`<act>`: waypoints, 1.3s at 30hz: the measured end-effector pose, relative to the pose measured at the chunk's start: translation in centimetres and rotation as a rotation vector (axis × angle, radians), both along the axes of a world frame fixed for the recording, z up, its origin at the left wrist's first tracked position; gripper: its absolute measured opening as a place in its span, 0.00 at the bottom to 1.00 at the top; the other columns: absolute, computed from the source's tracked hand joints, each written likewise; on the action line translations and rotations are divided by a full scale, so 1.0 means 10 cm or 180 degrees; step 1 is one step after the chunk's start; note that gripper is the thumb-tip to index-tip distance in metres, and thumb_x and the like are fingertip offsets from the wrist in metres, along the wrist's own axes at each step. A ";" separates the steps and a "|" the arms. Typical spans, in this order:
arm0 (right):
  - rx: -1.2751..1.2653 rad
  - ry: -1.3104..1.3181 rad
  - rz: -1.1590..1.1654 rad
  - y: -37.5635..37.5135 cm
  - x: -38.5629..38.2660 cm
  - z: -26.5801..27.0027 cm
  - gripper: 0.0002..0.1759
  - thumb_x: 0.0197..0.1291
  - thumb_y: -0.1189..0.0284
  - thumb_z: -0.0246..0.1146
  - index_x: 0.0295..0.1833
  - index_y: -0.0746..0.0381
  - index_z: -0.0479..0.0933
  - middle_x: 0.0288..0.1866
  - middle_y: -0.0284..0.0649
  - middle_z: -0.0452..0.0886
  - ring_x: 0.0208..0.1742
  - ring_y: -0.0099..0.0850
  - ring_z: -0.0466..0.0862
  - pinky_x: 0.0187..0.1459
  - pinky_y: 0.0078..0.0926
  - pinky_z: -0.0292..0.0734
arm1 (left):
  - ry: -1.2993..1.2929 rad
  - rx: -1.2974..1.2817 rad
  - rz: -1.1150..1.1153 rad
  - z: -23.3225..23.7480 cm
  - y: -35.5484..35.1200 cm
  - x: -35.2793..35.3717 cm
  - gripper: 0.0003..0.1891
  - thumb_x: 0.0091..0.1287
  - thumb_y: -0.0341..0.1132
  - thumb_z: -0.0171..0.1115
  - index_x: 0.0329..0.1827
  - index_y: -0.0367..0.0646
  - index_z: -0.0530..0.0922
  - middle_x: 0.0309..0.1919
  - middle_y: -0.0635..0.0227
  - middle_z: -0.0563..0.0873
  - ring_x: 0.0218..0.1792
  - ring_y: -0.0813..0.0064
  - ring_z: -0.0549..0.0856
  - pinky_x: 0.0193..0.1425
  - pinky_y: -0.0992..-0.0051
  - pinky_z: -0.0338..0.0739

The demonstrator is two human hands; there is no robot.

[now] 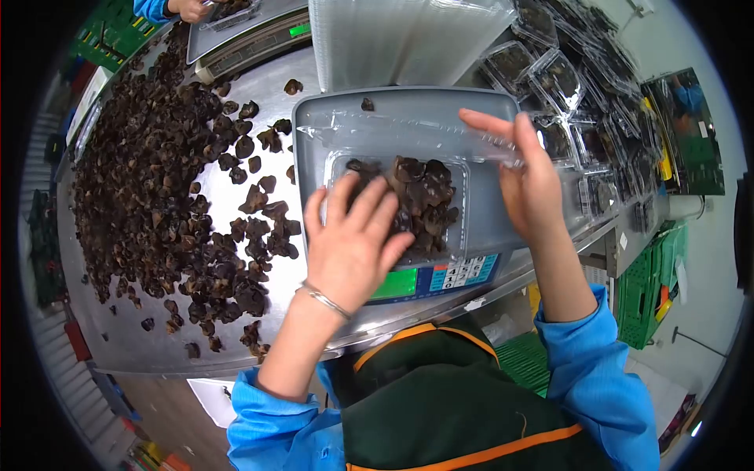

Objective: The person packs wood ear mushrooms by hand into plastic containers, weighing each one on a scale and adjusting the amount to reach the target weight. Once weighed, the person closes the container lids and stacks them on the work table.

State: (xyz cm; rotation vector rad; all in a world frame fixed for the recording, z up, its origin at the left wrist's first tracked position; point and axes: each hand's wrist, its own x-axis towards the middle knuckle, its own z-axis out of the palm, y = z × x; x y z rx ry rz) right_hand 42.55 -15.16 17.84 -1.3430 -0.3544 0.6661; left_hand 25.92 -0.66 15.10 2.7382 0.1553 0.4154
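Observation:
A clear plastic punnet (pixel 465 206) with a hinged lid (pixel 393 135) lies in a grey tray (pixel 306 106) on a digital scale (pixel 459 276). Dark brown pieces that look like wood ear mushrooms (pixel 424 196) fill its base. My left hand (pixel 349 235) rests over the left side of the punnet with fingers spread, the fingertips among the mushrooms. At the right end of the raised lid, my right hand (pixel 528 177) has the plastic edge between thumb and fingers. Part of the mushrooms is hidden under my left hand.
A big heap of loose mushrooms (pixel 149 180) covers the left of the metal table (pixel 275 330). Stacked clear containers (pixel 393 43) stand behind the tray. Filled punnets (pixel 558 78) pile up at right. At top left, another person's hand (pixel 191 9) is near a second scale (pixel 255 49).

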 end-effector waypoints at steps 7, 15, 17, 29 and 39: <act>-0.0088 -0.0254 -0.0121 0.06 0.17 0.06 0.29 0.70 0.55 0.39 0.56 0.68 0.72 0.52 0.45 0.79 0.55 0.27 0.75 0.55 0.27 0.61 | -0.0374 -0.0370 0.0418 0.00 -0.05 0.06 0.08 0.53 0.32 0.67 0.37 0.45 0.81 0.36 0.73 0.82 0.50 0.66 0.76 0.61 0.60 0.56; 0.0145 -0.0290 -0.0244 0.13 0.17 0.02 0.29 0.70 0.57 0.39 0.55 0.71 0.71 0.52 0.50 0.78 0.56 0.33 0.75 0.59 0.30 0.60 | 0.0124 -0.0367 0.0850 -0.02 0.03 0.25 0.16 0.47 0.34 0.71 0.41 0.49 0.82 0.31 0.71 0.73 0.44 0.65 0.71 0.56 0.61 0.58; 0.0150 -0.0286 -0.0273 0.15 0.17 0.01 0.28 0.70 0.57 0.39 0.55 0.72 0.71 0.52 0.51 0.78 0.56 0.33 0.74 0.60 0.30 0.60 | 0.0063 -0.0437 0.0842 -0.07 0.04 0.22 0.15 0.44 0.34 0.73 0.38 0.51 0.83 0.31 0.71 0.72 0.44 0.66 0.71 0.56 0.63 0.59; 0.0234 -0.0336 -0.0069 0.14 0.14 -0.03 0.24 0.70 0.62 0.38 0.55 0.69 0.71 0.54 0.51 0.77 0.61 0.39 0.73 0.61 0.35 0.60 | -0.0133 -0.0731 0.1103 0.11 0.04 0.15 0.13 0.41 0.27 0.67 0.32 0.46 0.79 0.41 0.64 0.77 0.48 0.64 0.71 0.54 0.67 0.63; 0.0249 -0.0013 -0.0070 0.08 0.30 0.06 0.27 0.70 0.57 0.40 0.58 0.67 0.70 0.60 0.49 0.73 0.64 0.35 0.69 0.61 0.32 0.60 | -0.2889 -0.6425 0.2731 -0.06 -0.15 -1.41 0.11 0.58 0.31 0.59 0.42 0.41 0.71 0.33 0.62 0.80 0.29 0.70 0.80 0.32 0.73 0.77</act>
